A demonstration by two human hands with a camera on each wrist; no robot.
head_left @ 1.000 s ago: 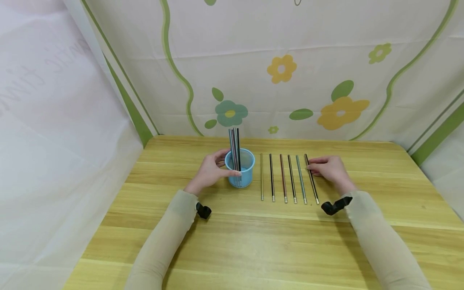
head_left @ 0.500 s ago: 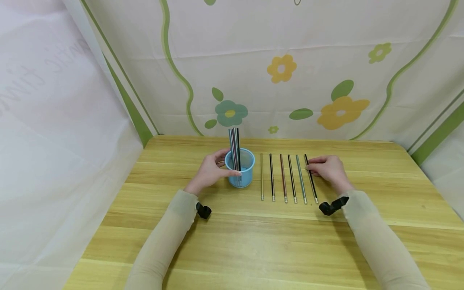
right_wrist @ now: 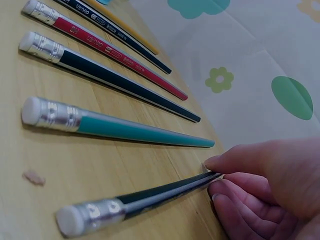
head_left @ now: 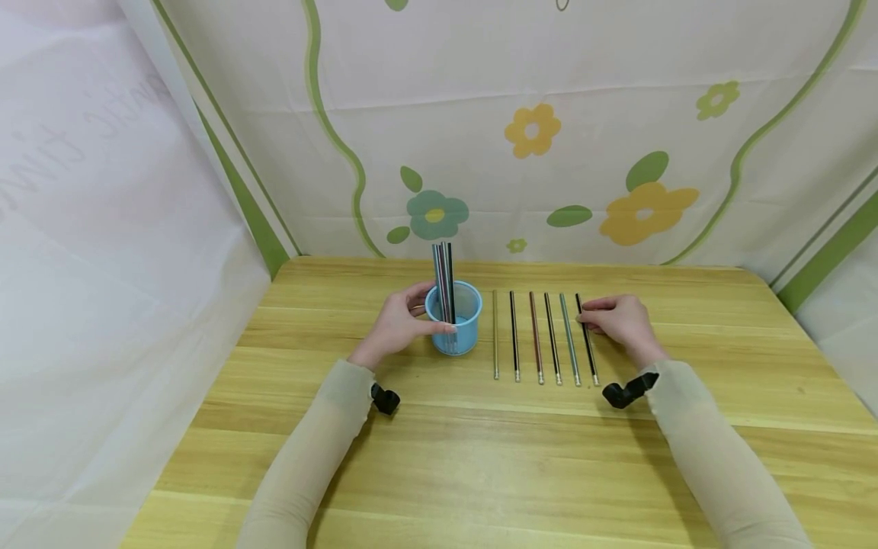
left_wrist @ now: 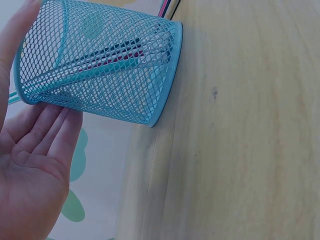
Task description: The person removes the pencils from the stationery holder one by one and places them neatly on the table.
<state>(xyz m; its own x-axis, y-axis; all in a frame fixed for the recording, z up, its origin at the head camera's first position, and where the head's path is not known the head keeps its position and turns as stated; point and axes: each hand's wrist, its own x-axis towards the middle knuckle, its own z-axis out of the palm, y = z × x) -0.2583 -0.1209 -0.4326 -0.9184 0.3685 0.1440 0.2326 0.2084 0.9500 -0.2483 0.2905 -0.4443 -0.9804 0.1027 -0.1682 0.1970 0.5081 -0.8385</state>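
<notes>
My left hand [head_left: 396, 324] holds a light blue mesh pencil cup [head_left: 469, 332], thumb at the near side and fingers behind it. Several pencils [head_left: 444, 267] stand in the cup, leaning to its left side; through the mesh in the left wrist view their eraser ends [left_wrist: 155, 47] are at the bottom. On the right, my right hand [head_left: 623, 320] pinches the far end of a black pencil [right_wrist: 165, 194] between thumb and fingers. That pencil lies at the right end of a row, its white eraser toward me. Beside it lies a teal pencil [right_wrist: 145, 132].
Leftward along the row lie a black pencil [head_left: 552, 339], a red one [head_left: 536, 335], another black one [head_left: 514, 335] and a yellow one [head_left: 495, 335] nearest the cup. A small wood shaving [right_wrist: 34, 177] is on the wooden table [head_left: 466, 465]. A flowered curtain [head_left: 480, 91] hangs behind.
The right hand has shifted the rightmost black pencil slightly left, its eraser end swinging nearer the teal pencil, more in line with the row. The left hand and cup stay put.
</notes>
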